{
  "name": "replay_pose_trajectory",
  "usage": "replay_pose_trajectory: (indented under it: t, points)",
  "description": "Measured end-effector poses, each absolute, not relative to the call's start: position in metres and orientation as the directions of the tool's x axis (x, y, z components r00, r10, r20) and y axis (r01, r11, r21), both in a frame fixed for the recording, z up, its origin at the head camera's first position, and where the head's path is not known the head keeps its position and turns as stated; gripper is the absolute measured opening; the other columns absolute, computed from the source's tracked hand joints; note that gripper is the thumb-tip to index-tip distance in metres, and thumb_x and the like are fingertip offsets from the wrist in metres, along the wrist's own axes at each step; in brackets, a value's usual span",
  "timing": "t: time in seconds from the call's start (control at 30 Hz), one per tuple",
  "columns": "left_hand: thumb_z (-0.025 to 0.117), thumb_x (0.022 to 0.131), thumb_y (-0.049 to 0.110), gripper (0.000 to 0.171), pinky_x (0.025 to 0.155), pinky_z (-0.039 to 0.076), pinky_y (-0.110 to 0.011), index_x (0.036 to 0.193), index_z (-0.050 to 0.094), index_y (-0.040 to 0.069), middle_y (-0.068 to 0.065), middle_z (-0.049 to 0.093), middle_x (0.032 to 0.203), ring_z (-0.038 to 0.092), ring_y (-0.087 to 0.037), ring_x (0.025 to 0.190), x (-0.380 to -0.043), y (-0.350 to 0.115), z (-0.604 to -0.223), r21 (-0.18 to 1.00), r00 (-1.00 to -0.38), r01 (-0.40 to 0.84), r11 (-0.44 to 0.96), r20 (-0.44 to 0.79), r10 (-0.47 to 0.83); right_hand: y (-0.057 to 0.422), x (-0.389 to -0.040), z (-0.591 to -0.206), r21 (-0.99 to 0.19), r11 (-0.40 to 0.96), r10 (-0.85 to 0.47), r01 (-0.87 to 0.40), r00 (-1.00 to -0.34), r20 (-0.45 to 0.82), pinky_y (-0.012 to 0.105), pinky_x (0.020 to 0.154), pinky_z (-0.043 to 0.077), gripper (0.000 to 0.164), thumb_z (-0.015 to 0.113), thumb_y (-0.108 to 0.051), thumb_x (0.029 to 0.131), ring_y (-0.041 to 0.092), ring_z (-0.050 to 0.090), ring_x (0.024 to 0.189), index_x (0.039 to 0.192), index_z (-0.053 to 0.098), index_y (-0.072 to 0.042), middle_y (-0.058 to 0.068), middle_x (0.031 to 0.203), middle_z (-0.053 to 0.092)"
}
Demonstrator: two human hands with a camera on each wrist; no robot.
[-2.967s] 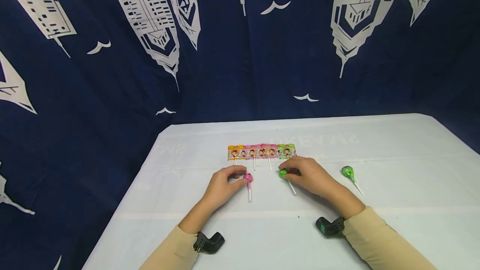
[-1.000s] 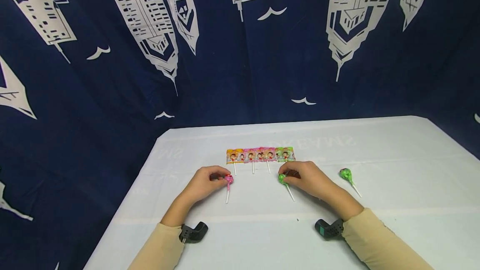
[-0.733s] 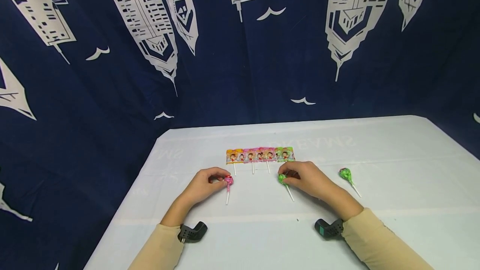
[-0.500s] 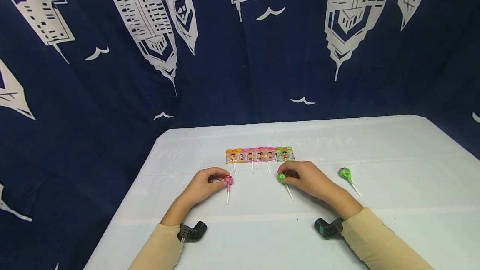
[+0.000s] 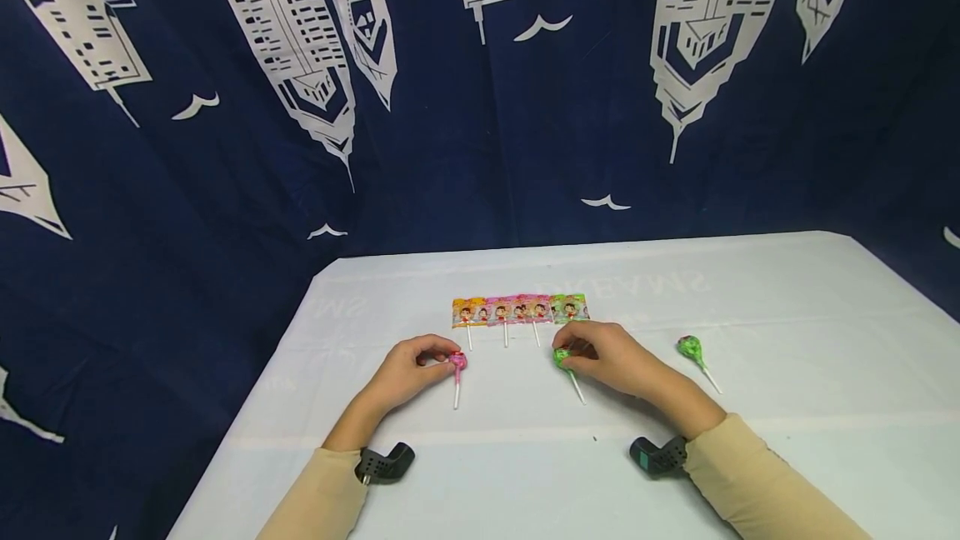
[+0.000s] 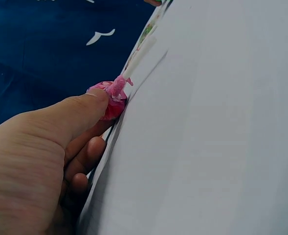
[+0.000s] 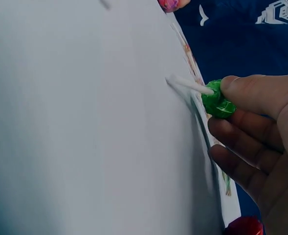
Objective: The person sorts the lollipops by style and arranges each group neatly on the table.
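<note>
My left hand [image 5: 414, 369] pinches the wrapped head of a pink lollipop [image 5: 457, 362] between thumb and forefinger. Its white stick points toward me in the head view. The left wrist view shows the thumb pressed on the pink wrapper [image 6: 115, 100], with the other fingers curled below. Off to the right, my right hand [image 5: 611, 355] pinches a green lollipop [image 5: 561, 357] by its head, the stick slanting down and right. In the right wrist view the thumb lies over part of the green wrapper [image 7: 218, 104]. Both lollipops are held low over the white table [image 5: 517, 465].
Behind the hands, several flat lollipops in orange, pink and green packets [image 5: 519, 309] lie in a row, sticks toward me. Another green lollipop [image 5: 691, 349] lies right of my right hand. A dark blue printed cloth [image 5: 450, 148] hangs beyond the table's far edge.
Since the earliest frame, my left hand has moved left with the pink lollipop, away from the right hand. The right hand with the green lollipop has shifted only slightly.
</note>
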State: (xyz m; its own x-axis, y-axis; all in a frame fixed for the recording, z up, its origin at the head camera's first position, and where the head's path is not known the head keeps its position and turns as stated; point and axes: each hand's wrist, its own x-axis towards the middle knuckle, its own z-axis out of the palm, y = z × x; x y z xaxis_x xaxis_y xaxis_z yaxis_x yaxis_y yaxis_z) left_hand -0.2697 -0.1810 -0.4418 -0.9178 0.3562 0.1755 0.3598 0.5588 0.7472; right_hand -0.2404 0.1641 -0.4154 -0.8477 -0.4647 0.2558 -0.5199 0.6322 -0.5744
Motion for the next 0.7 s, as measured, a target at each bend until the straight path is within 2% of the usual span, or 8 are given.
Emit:
replay_pose_trajectory:
  t: [0.33, 0.7]
  points:
    - [0.078, 0.086, 0.02, 0.02, 0.078, 0.045, -0.021, 0.106, 0.076, 0.023, 0.005, 0.074, 0.097, 0.063, -0.01, 0.09, -0.268, -0.178, -0.441, 0.744, -0.908, 0.383, 0.547, 0.195, 0.371, 0.139, -0.243, -0.407, -0.586, 0.564, -0.519, -0.582, -0.802, 0.296, 0.026, 0.076, 0.055, 0.021, 0.074, -0.008, 0.087, 0.01, 0.062, 0.086, 0.108, 0.068, -0.012, -0.004, 0.099, 0.068]
    - [0.077, 0.086, 0.019, 0.021, 0.077, 0.045, -0.021, 0.107, 0.076, 0.023, 0.005, 0.074, 0.098, 0.062, -0.008, 0.091, -0.271, -0.18, -0.443, 0.755, -0.911, 0.371, 0.541, 0.185, 0.368, 0.087, -0.252, -0.407, -0.696, 0.503, -0.481, -0.512, -0.835, 0.267, 0.025, 0.079, 0.056, 0.017, 0.073, -0.01, 0.088, 0.015, 0.065, 0.091, 0.104, 0.068, -0.01, 0.004, 0.103, 0.067]
